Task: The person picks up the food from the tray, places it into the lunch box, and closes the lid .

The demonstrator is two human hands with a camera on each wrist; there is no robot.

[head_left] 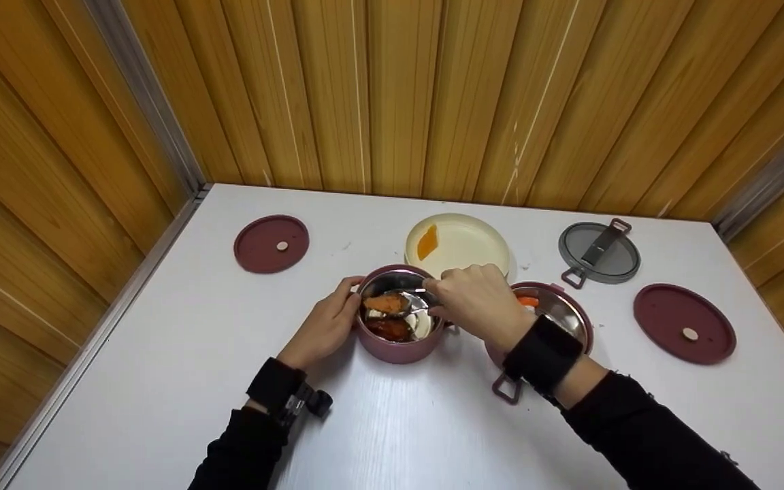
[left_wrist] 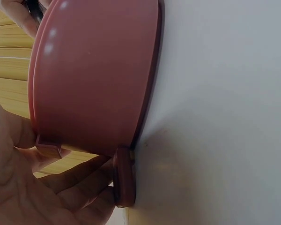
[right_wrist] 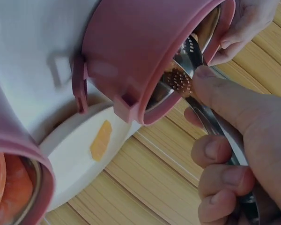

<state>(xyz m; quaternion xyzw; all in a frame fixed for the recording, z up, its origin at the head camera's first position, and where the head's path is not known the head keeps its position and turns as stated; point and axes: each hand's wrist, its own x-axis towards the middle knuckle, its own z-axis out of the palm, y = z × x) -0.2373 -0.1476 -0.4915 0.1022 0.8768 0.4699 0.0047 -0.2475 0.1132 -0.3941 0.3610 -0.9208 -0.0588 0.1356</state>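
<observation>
Black sleeves (head_left: 650, 432) come in closest, with dark straps (head_left: 545, 354) around both wrists, and beyond them the two hands meet at one pot. That pink pot (head_left: 395, 352) stands upright on the white counter (head_left: 392, 429), just in front of the cream plate (head_left: 474, 245). The left hand (head_left: 324, 323) grips its side, thumb up by the rim and fingers beside the hanging handle (left_wrist: 125, 180), most likely to keep it from sliding while the other hand works inside.

The right hand (head_left: 479, 303) is wrapped around metal tongs (right_wrist: 210, 119), thumb along the top and fingers curled below, a hold that seems to suit squeezing and tipping. The heads reach down into the pot, at a lump of orange-brown food (head_left: 384, 303); whether they truly pinch it or merely bear it is hard to tell. Next to it lie a dark glazed piece (head_left: 390, 331) and white slices (head_left: 424, 325).

A second pot (head_left: 564, 314), partly hidden under the right wrist, has orange-red pieces (right_wrist: 16, 192) inside. One orange piece (head_left: 427, 242) sits on the plate, towards its left edge. A red lid (head_left: 259, 248) to the left, another red lid (head_left: 671, 327) and a grey lid (head_left: 577, 246) to the right lie well apart from the hands, presumably to leave both pots easy to reach into.
</observation>
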